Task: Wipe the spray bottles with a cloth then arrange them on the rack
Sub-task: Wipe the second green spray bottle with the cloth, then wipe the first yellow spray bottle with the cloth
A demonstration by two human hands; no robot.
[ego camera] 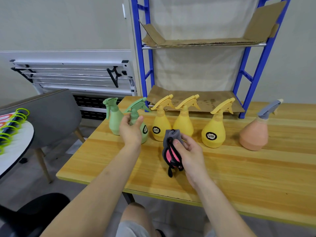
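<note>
Several spray bottles stand in a row on the wooden table (222, 177): two green, three yellow and a peach one (254, 134) with a grey trigger at the right. My left hand (130, 130) reaches around the nearer green bottle (136, 115), thumb and fingers spread on either side of its neck, not clearly closed on it. My right hand (187, 153) grips a bunched grey and pink cloth (171, 147) with black trim, held above the table in front of the yellow bottles (160, 124). The blue rack (253, 79) stands behind the bottles.
The rack's shelves are lined with cardboard (201, 42) and hold no bottles. A grey chair (51, 115) stands left of the table. A round white table (13, 146) with green-ringed items is at the far left. A folded white metal frame (71, 74) leans on the wall.
</note>
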